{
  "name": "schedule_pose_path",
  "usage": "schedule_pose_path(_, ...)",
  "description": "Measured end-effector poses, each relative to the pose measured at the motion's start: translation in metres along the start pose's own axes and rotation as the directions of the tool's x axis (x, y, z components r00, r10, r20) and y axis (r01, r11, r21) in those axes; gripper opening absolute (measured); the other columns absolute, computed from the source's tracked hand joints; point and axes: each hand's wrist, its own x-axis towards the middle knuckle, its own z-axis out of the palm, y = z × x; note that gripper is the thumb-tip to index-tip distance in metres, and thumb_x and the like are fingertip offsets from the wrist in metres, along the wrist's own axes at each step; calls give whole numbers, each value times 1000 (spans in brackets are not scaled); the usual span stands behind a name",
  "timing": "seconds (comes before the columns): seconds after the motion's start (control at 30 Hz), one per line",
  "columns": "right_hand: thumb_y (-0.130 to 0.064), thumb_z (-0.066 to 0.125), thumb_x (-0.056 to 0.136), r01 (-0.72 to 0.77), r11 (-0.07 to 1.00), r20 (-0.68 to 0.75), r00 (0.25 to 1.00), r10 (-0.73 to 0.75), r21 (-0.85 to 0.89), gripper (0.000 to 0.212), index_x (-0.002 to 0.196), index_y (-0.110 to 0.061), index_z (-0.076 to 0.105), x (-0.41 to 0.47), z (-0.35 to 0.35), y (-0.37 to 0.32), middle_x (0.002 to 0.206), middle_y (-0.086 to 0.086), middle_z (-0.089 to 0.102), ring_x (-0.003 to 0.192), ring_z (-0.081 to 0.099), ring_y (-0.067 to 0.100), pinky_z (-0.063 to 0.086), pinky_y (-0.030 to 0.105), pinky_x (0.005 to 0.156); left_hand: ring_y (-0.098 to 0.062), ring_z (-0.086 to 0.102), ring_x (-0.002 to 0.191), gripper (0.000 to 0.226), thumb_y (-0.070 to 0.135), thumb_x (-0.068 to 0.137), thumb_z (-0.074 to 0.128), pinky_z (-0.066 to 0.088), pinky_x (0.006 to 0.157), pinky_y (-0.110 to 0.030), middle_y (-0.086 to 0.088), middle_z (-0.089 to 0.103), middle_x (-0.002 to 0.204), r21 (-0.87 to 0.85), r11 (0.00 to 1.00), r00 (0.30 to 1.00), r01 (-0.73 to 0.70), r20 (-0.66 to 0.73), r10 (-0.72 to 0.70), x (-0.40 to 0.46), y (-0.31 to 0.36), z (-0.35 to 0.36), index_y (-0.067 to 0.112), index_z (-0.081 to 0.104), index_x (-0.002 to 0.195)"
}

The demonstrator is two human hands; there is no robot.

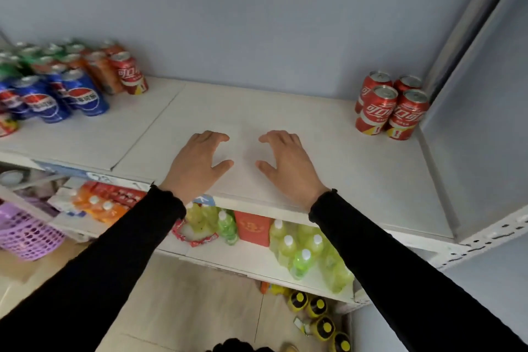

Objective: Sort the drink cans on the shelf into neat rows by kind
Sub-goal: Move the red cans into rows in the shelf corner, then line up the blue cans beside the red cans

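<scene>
Both hands hover over the middle of the white shelf (285,111), palms down, fingers spread, holding nothing: my left hand (197,163) and my right hand (288,163), a short gap between them. At the far right stand several red cola cans (391,106) in a tight block against the side panel. At the far left is a mixed cluster: blue cola cans (83,97) in front, a red cola can (130,73) at its right edge, orange cans (100,68) and green cans (37,53) behind. Another can (7,124) is cut off by the left edge.
A grey side panel (471,123) closes the shelf on the right, a blue-grey wall behind. The lower shelf holds green bottles (303,248), a red box (253,227) and orange bottles (100,206). A purple basket (25,234) sits lower left; yellow-capped bottles (317,308) stand on the floor.
</scene>
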Motion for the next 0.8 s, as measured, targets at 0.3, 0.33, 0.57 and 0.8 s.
schedule_pose_path(0.3,-28,64,93,84,994,45,995,-87,72,47,137,-14,52,59,96,-159,135,5,52,122,45,24,35,27,101,-21,48,126,48,35,94,67,40,102,-33,-1,54,136,-66,984,983,163,-79,-168,-76,-164,-87,22,53,138)
schedule_pose_path(0.33,-28,64,93,86,993,44,995,-90,77,48,137,-14,52,64,106,-174,136,5,52,122,45,24,35,28,101,-21,48,126,48,35,94,67,40,102,-32,0,54,135,-70,984,982,166,-85,-171,-82,-182,-95,22,53,138)
schedule_pose_path(0.57,-30,65,94,10,984,22,1000,-14,177,52,142,-18,47,101,156,-258,139,2,52,124,46,20,38,25,95,-19,47,131,55,35,94,68,39,106,-32,-1,51,140,-121,972,969,201,-120,-215,-104,-279,-136,19,47,143)
schedule_pose_path(0.8,-34,66,94,-35,980,54,998,25,194,55,143,-20,45,159,193,-285,138,1,53,123,49,19,38,24,93,-21,46,134,62,31,93,69,39,108,-35,-5,47,145,-223,948,949,226,-167,-265,-79,-342,-155,18,41,146)
